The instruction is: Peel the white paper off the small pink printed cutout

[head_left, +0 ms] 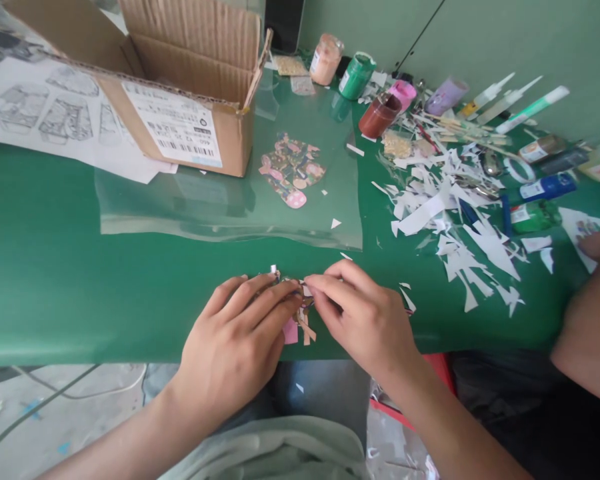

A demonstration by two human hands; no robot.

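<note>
My left hand and my right hand meet at the near edge of the green table. Together their fingertips pinch a small paper cutout piece with pink and tan parts; most of it is hidden between the fingers. A little farther back, a pile of colourful cutout stickers lies on a clear plastic sheet.
An open cardboard box stands at the back left on printed paper sheets. Paint jars, glue tubes and several white paper scraps crowd the right side. Another person's arm rests at the right edge.
</note>
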